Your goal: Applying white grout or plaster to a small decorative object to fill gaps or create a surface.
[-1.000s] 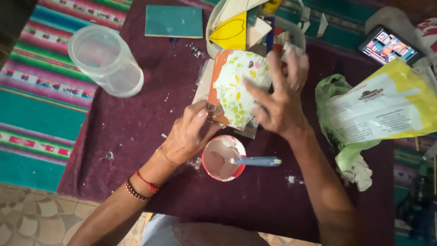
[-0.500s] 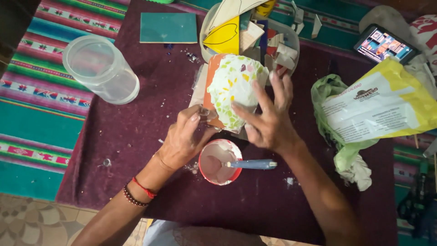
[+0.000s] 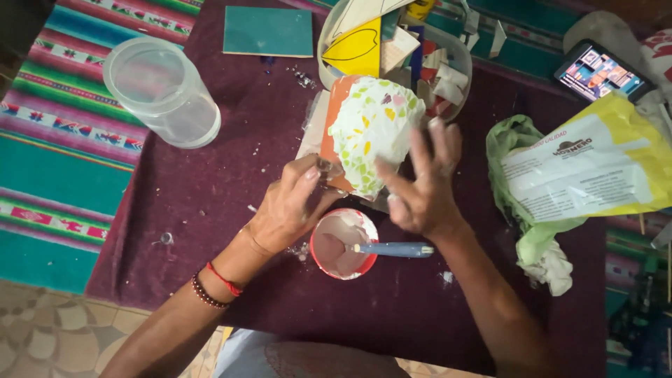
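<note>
Two bare hands work at one orange clay pot (image 3: 364, 133) covered in pale mosaic pieces, tilted on the maroon cloth (image 3: 231, 175). One left hand (image 3: 290, 206) pinches the pot's lower edge; one right hand (image 3: 420, 185) has its fingers spread against the mosaic side. Just below sits one red bowl (image 3: 343, 245) of pale paste with one blue-handled tool (image 3: 392, 249). One clear plastic jar (image 3: 162, 91), one teal tile (image 3: 268, 31) and one phone (image 3: 598, 72) lie apart.

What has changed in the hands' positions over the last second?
The right hand slid down off the top of the mosaic-covered pot, its fingers now spread beside it. The left hand still grips the pot's lower edge. The red cup and spoon stayed put.
</note>
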